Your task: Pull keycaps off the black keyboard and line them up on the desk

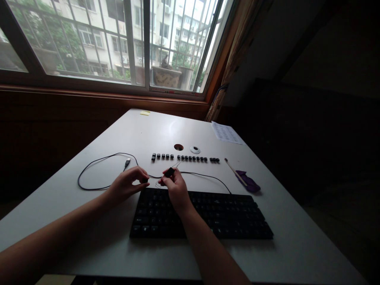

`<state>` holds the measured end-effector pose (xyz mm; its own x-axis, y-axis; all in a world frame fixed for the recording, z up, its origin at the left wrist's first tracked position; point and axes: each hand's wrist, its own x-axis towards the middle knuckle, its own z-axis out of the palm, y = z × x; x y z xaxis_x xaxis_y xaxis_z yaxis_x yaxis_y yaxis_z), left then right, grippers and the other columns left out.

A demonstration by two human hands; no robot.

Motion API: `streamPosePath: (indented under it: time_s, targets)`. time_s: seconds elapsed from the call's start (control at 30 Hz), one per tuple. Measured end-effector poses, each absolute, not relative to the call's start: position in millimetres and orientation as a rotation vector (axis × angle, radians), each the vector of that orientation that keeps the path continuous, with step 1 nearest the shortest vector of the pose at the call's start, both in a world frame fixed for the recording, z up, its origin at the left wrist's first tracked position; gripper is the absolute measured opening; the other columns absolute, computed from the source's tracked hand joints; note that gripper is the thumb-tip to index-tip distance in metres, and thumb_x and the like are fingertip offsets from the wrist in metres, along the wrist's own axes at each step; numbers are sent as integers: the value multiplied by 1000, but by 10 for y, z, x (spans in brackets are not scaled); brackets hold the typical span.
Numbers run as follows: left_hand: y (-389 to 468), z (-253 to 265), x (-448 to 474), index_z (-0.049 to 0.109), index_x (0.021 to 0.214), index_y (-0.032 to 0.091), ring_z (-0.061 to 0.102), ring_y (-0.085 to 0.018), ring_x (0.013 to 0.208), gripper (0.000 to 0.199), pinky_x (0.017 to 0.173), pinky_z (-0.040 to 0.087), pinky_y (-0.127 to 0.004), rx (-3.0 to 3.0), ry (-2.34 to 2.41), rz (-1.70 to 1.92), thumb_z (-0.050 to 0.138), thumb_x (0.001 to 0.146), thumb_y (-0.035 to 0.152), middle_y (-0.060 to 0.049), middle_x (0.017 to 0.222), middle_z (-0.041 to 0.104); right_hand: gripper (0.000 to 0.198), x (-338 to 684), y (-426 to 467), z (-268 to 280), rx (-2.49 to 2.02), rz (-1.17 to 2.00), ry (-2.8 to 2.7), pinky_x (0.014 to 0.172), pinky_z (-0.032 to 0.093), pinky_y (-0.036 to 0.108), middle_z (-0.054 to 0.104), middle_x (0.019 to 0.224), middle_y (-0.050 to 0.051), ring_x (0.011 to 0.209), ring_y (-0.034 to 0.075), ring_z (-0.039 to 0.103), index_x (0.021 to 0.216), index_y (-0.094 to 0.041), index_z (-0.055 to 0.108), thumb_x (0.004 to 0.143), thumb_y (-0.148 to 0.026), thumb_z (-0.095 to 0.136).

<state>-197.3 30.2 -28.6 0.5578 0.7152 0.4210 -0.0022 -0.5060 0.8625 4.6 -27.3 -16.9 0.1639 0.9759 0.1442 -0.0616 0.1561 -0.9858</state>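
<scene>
My left hand (128, 183) pinches a small black keycap (145, 180) between thumb and fingertips, just above the keyboard's back left corner. My right hand (178, 192) is closed around the black handle of a wire keycap puller (169, 172). Thin wire loops stick out at both ends of that handle, one toward my left hand and one away from me. Beneath my right wrist lies the black keyboard (231, 215), partly covered by the forearm. Behind it, a line of loose black keycaps (194, 158) runs across the white table.
The keyboard's cable loops left to a USB plug (127, 162). On the right, a brush-like stick (236, 173) rests on a purple cloth (249, 183). Farther back are a round table hole (178, 147), its white cover (195, 150), printed paper (228, 133) and a yellow note (145, 113).
</scene>
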Motion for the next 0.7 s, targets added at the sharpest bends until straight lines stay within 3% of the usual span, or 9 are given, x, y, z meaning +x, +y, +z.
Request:
streamPosePath:
  time_s: [0.2,0.4,0.6,0.7]
  targets:
    - [267,-264,-1972,62,95,14,63,-15,83,15,76,57,-29,1949,577,1014,71,85,18,-8,99,62,11,37,-290,-147,-1136,989,-1155,73,52,33,63,75,-1,74,19,67,94,-22,55,83,-20,55]
    - [252,-257,-1971,62,95,14,63,-15,83,15,75,57,-29,1952,579,1003,71,85,18,-9,99,63,20,31,-329,-87,-1130,953,-1151,70,51,31,67,91,2,70,16,64,98,-22,57,80,-16,53]
    - [255,-244,-1973,61,93,14,62,-15,82,14,74,57,-28,1967,579,1007,71,84,18,-8,98,63,22,52,-362,-17,-1148,855,-1135,78,47,33,71,84,1,84,20,64,97,-23,57,80,-13,47]
    - [248,-240,-1974,62,95,14,62,-15,81,15,72,57,-28,1994,565,999,71,84,18,-9,98,63,20,58,-366,-12,-1103,846,-1096,79,47,34,64,71,-2,78,19,64,90,-23,56,78,-11,45]
